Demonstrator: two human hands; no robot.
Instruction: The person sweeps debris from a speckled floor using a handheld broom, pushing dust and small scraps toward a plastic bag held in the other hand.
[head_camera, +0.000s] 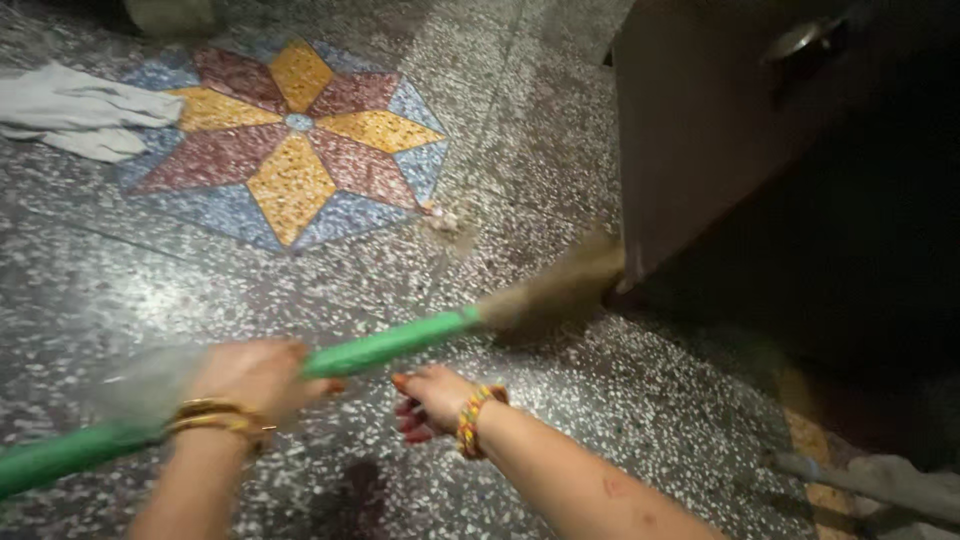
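Two hands show over the speckled floor (120, 290). The left hand (255, 378) is clamped around the green broom handle (385, 345) — its blurred bristles (560, 288) lie beyond the grip, at the foot of a dark cabinet (700, 130). The right hand (432, 400) hangs just beside the handle, fingers loosely curled, holding nothing. Further off — a star-patterned inlay (290, 140) and a grey cloth (70, 110).

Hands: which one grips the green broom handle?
The left hand, wearing gold bangles, is closed around the green broom handle. The right hand, with a beaded bracelet, hangs free.
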